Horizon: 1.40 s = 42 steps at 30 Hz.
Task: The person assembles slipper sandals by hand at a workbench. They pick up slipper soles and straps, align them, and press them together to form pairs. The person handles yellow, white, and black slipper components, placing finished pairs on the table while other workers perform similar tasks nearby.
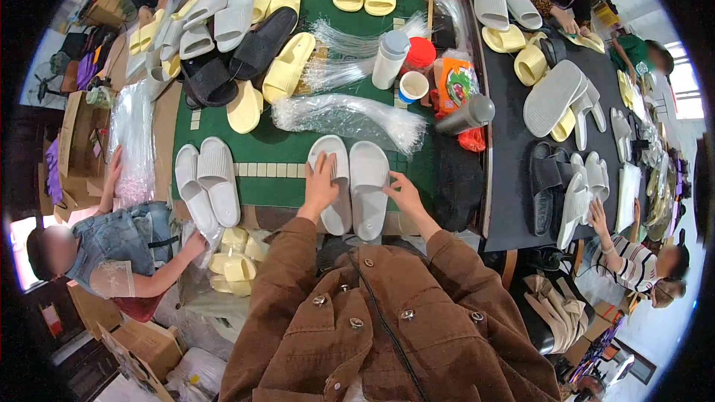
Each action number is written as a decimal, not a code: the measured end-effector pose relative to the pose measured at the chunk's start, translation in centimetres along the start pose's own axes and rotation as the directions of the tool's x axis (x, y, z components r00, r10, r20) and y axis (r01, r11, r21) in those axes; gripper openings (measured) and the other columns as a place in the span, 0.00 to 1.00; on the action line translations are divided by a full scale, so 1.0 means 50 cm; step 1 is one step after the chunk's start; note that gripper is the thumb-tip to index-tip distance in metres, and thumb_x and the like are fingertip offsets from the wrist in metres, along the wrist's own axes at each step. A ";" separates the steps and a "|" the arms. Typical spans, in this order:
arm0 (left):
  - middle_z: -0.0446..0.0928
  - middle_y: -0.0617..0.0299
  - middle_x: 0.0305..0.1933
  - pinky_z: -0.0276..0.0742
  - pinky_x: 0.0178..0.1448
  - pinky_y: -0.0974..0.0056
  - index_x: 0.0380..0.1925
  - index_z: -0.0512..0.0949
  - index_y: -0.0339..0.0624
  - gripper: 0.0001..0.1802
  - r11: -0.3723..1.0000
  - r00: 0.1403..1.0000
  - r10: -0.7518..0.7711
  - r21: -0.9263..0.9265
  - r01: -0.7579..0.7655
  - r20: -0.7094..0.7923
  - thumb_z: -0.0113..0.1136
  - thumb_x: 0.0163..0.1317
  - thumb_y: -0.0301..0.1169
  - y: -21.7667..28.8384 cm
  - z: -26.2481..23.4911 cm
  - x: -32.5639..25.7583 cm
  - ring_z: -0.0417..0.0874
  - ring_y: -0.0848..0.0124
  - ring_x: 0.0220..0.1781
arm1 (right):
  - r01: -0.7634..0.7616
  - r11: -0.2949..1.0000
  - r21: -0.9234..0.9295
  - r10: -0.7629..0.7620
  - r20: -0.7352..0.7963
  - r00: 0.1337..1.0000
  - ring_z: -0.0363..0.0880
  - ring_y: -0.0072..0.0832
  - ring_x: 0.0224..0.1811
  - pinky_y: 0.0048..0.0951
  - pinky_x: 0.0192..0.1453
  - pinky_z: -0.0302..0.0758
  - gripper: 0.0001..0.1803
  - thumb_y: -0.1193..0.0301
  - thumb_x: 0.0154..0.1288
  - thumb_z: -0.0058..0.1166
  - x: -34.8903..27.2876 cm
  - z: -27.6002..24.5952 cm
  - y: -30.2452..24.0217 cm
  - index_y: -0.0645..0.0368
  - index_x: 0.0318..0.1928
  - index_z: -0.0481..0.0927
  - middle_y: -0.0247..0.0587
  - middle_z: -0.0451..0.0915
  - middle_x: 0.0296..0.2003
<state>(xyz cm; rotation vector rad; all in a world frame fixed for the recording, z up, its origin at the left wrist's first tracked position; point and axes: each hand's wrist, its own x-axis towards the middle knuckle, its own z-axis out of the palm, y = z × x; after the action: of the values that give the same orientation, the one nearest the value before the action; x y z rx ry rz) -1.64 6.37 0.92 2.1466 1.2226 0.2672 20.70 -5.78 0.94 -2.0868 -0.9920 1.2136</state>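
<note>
A pair of light grey slide slippers, a left slipper (339, 205) and a right slipper (369, 192), lies side by side at the near table edge, heels toward me. My left hand (320, 184) is closed on the left slipper, its fingers over the outer side and strap. The outer edge of the right slipper is held by the fingertips of my right hand (406, 195). Beyond them lies a bundle of clear plastic bags (350, 117). To the left, another grey pair (211, 179) rests on the green table top (279, 195).
Black, grey and yellow slippers (289, 67) pile up at the far left. A grey-lidded bottle (389, 59), a paper cup (412, 87) and a tipped tumbler (468, 115) stand or lie right of the bags. Co-workers sit around; one's hand (195, 244) is at the left. A black table (514, 201) adjoins on the right.
</note>
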 end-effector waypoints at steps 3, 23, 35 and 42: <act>0.48 0.49 0.71 0.40 0.73 0.43 0.65 0.56 0.48 0.42 0.999 0.999 0.014 0.031 -0.015 0.033 0.55 0.45 0.21 0.013 0.011 -0.035 0.49 0.50 0.72 | 0.009 1.000 -0.023 -0.008 0.057 0.998 0.74 0.35 0.48 0.36 0.52 0.70 0.32 0.63 0.55 0.60 -0.011 -0.025 0.016 0.54 0.61 0.68 0.42 0.77 0.40; 0.43 0.57 0.74 0.47 0.66 0.33 0.67 0.55 0.58 0.42 0.997 0.990 -0.067 0.035 0.063 0.121 0.56 0.49 0.30 0.059 0.026 -0.059 0.43 0.32 0.70 | -0.063 0.471 0.880 0.176 -0.024 0.984 0.79 0.40 0.44 0.32 0.50 0.77 0.37 0.84 0.60 0.47 0.056 -0.141 -0.048 0.67 0.66 0.43 0.60 0.74 0.46; 0.51 0.54 0.71 0.51 0.69 0.43 0.65 0.58 0.45 0.38 0.990 0.991 0.119 -0.074 -0.124 -0.060 0.57 0.51 0.27 0.040 0.030 -0.070 0.50 0.37 0.69 | -0.040 -0.482 0.875 0.327 0.223 0.918 0.73 0.46 0.55 0.39 0.57 0.76 0.19 0.80 0.69 0.31 0.251 -0.058 0.073 0.71 0.60 0.59 0.58 0.71 0.54; 0.61 0.53 0.65 0.60 0.63 0.51 0.57 0.66 0.38 0.28 0.998 0.992 0.000 0.057 0.007 -0.124 0.56 0.53 0.26 0.096 0.014 -0.074 0.60 0.46 0.64 | 0.047 -0.289 0.956 0.412 0.080 0.908 0.72 0.45 0.55 0.39 0.61 0.73 0.17 0.77 0.69 0.37 0.241 -0.035 0.101 0.72 0.56 0.64 0.56 0.69 0.54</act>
<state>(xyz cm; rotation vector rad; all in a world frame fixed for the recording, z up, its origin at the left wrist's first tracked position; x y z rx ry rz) 0.00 1.29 3.86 2.2043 1.3185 0.3736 27.88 0.75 -7.96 -0.7939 0.6599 1.0456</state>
